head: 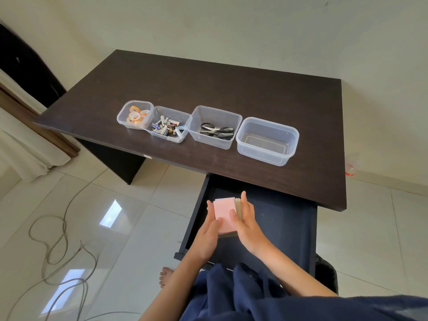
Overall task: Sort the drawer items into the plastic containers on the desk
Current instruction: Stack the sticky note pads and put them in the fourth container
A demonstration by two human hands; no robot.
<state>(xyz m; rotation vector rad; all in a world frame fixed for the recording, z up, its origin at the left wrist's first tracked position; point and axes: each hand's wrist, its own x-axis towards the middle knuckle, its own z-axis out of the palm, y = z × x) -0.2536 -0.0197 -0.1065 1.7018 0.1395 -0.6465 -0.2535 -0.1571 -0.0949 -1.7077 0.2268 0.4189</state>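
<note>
A stack of sticky-note pads (224,213), pink on top with a pale one under it, is held over the open dark drawer (278,218). My left hand (209,230) holds its left side and my right hand (244,218) grips its right side, thumb on top. On the desk (208,79) stands a row of clear plastic containers: one with tape rolls (135,115), one with batteries (168,125), one with scissors (214,127), and an empty one (267,141) at the right.
The drawer sticks out below the desk's front edge, toward my lap. Loose cables (58,246) lie on the glossy tiled floor at the left. A curtain (20,144) hangs at the far left. A small red-and-white object (350,170) sits by the right wall.
</note>
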